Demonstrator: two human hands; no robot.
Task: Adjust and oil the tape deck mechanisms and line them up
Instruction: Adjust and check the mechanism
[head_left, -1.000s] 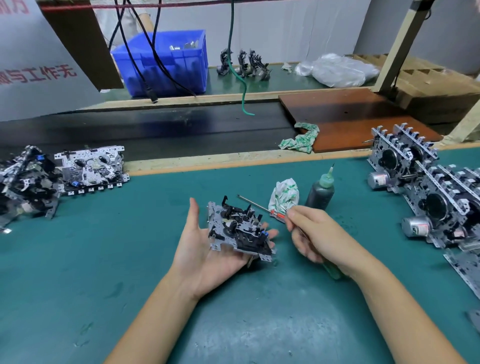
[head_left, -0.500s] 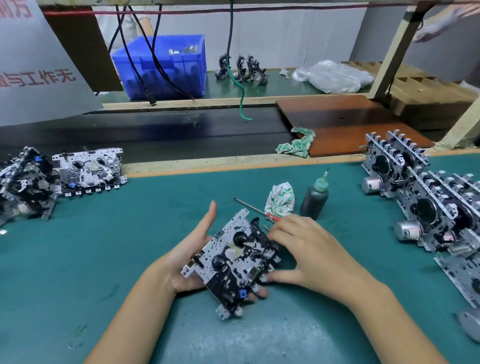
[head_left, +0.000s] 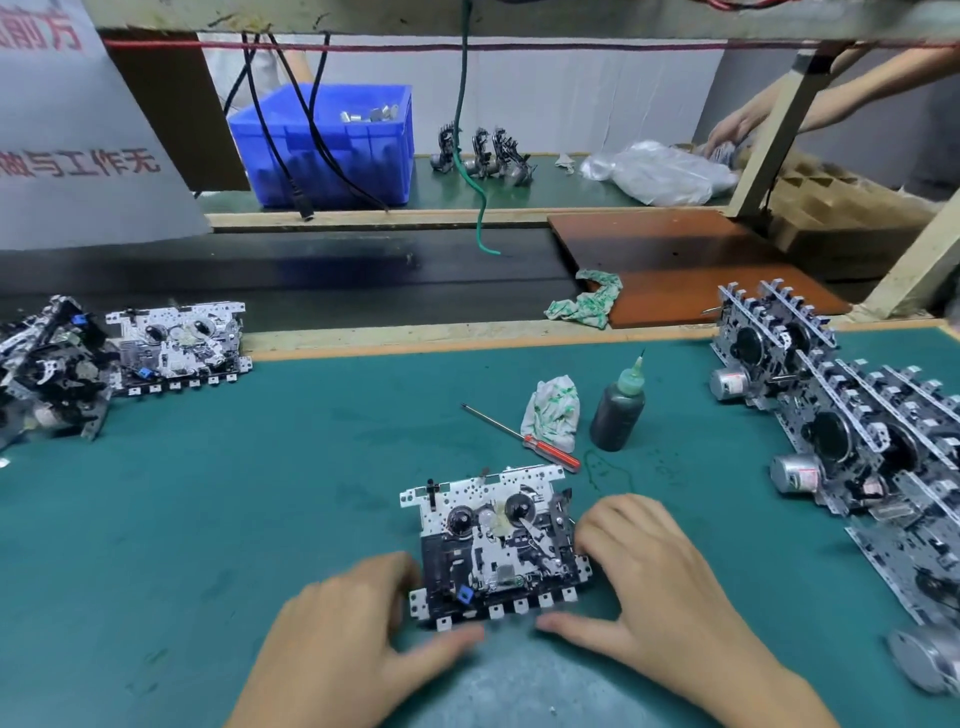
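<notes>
Green mat (head_left: 260, 519): left hand (head_left: 343, 644), right hand (head_left: 660, 587) grip tape deck mechanism (head_left: 493, 545) sides.

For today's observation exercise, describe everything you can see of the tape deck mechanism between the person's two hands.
The tape deck mechanism lies flat on the green mat, face up. It is a white-speckled metal plate with small holes, two dark round hubs side by side, black parts lower down, a small blue piece near the front and a row of square tabs along its near edge. The left hand grips its left side and the right hand its right side, with both thumbs at the near edge.
</notes>
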